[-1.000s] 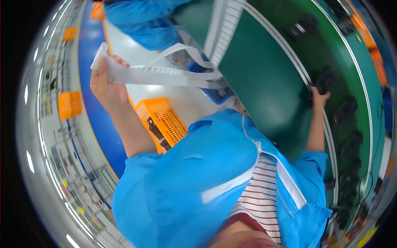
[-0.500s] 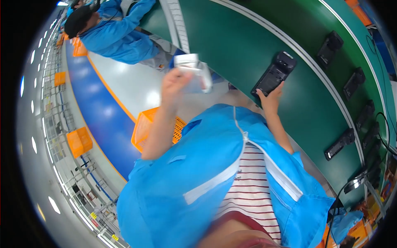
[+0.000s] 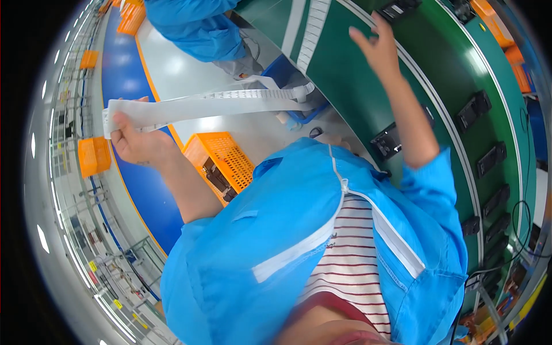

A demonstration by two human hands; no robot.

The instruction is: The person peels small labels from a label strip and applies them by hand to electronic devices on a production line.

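My left hand is closed on the end of a long white label strip, stretched out to the left. The strip runs across to a blue bin beside the table, where its far part hangs. Over the far part of the green table my right hand is raised, with fingers apart and nothing in it. A black handheld device lies on the table, partly hidden behind my right forearm. Another dark device sits on the belt close to my right fingertips.
More white strips lie across the far table. Several black devices line the green belt on the right. An orange basket holding dark items stands left of me. A co-worker's blue sleeve shows at the far left.
My left hand has swung left, drawing the label strip out long. My right hand has let go of the device and moved away over the table. The view has shifted.
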